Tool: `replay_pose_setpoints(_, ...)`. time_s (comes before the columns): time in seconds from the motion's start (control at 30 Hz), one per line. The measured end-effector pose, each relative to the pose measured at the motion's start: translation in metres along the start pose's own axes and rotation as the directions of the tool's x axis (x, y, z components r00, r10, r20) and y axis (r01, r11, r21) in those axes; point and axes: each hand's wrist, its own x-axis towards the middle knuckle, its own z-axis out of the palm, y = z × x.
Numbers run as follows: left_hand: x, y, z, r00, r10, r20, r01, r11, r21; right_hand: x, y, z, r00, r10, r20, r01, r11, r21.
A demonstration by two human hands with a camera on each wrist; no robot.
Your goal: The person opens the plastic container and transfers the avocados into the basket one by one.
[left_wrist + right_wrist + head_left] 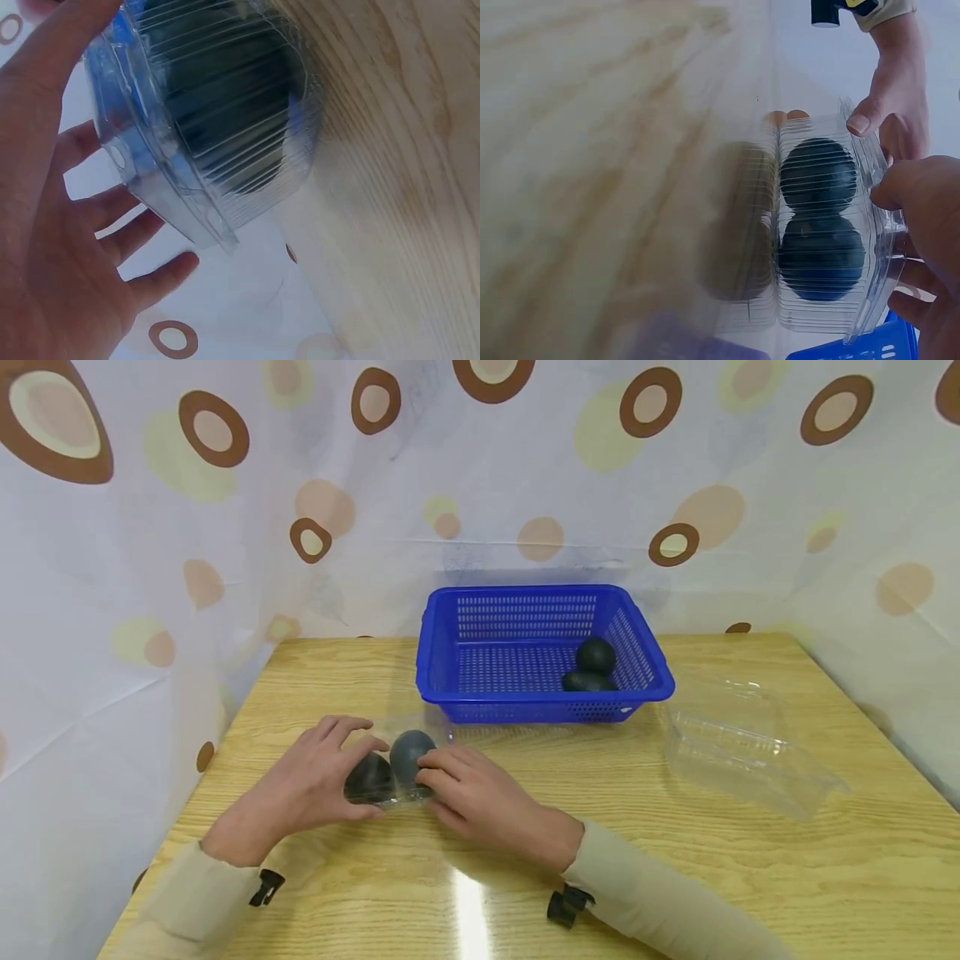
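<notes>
A clear ribbed plastic clamshell container [817, 316] stands on the wooden table in front of me, left of centre. Through its wall show two dark green avocados, one on the left [370, 779] and one on the right [412, 756]. My left hand [318, 781] holds the container's left end, thumb at the near side and fingers spread along the rim. At the right end my right hand [480, 793] grips the edge, its thumb on the rim and fingers behind it. In the left wrist view a dark avocado [232, 97] fills most of the container.
Behind the hands, a blue plastic basket [547, 697] stands near the patterned wall covering. Inside its right side lie a rounded avocado [596, 657] and a longer one [588, 682]. Another clear clamshell [738, 760] rests with its lid up to the basket's right.
</notes>
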Motion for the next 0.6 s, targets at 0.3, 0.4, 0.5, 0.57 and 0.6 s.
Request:
replay_pose_setpoints(0.3,0.006,0.013,0.007,1.000,0.024,0.019,-0.023,0.999,-0.045,-0.017,0.002,-0.015,1.000,-0.006,-0.019,0.007,0.999,0.049)
replay_pose_setpoints(0.4,0.009,0.018,0.008,0.999,0.043,-0.001,-0.043,0.999,-0.026,-0.022,0.003,-0.019,0.999,-0.017,-0.034,0.018,0.999,0.048)
replay_pose_setpoints(0.5,0.012,0.023,0.010,0.998,0.057,-0.008,-0.057,0.998,-0.015,-0.028,0.005,-0.022,0.999,-0.023,-0.048,0.026,0.998,0.055)
replay_pose_setpoints(0.57,0.014,0.027,0.012,0.998,0.062,-0.005,-0.062,0.998,-0.012,-0.032,0.006,-0.023,0.998,-0.028,-0.061,0.032,0.998,0.059)
replay_pose_setpoints(0.6,0.016,0.029,0.013,0.998,0.064,-0.002,-0.064,0.998,-0.013,-0.034,0.007,-0.024,0.998,-0.027,-0.065,0.031,0.998,0.060)
